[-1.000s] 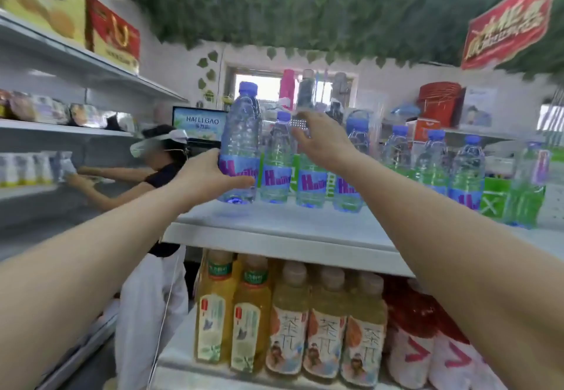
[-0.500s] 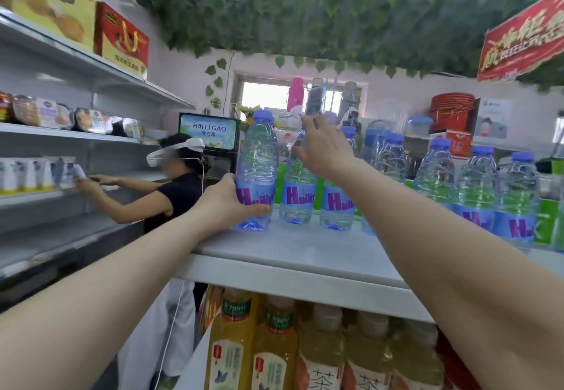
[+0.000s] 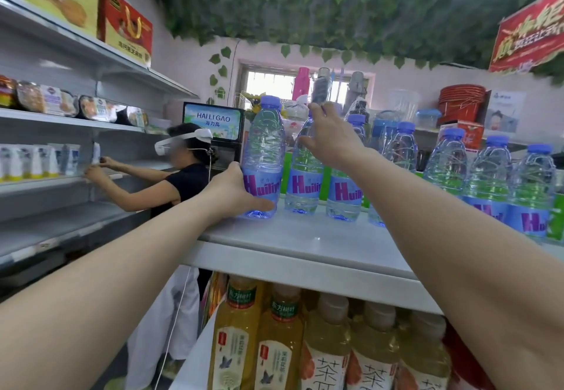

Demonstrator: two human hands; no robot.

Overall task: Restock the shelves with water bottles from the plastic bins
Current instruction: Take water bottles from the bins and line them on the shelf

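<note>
On a white top shelf (image 3: pixel 305 246), the left hand (image 3: pixel 235 189) grips the lower part of an upright blue-capped water bottle (image 3: pixel 265 151) at the row's left end, while the right hand (image 3: pixel 331 139) curls around the top of the neighbouring bottle (image 3: pixel 305 182).
</note>
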